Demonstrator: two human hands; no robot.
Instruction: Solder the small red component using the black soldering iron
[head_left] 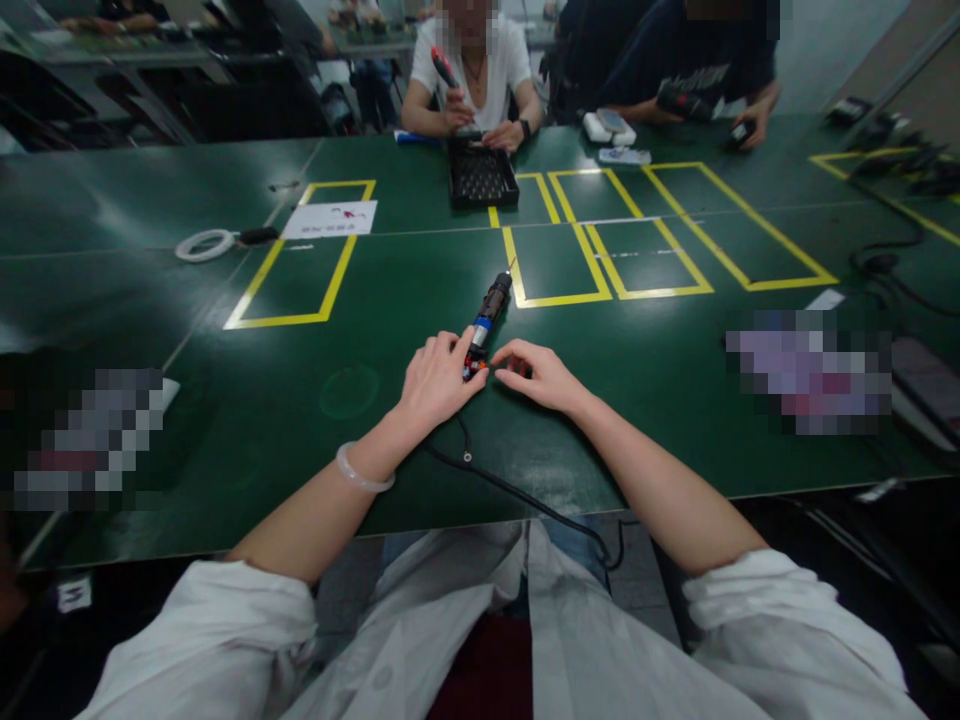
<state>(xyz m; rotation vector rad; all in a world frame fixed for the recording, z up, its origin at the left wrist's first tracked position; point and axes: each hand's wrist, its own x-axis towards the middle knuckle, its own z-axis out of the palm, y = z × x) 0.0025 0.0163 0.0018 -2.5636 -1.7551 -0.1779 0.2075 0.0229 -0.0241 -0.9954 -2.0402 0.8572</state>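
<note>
Your left hand (439,382) pinches the near end of the screwdriver (490,308) on the table (675,400). Your right hand (544,376) touches that end; its grasp cannot be told.

We see an electric screwdriver (491,305) lying flat on the green bench (225,420), around the middle and somewhat closer to the near edge. Its body is black with a blue band, and red and orange show at the rear end. The thin bit points toward the far edge, slanted slightly right. Its black cable (525,495) trails from the rear, curves to the near edge and drops over it.
</note>
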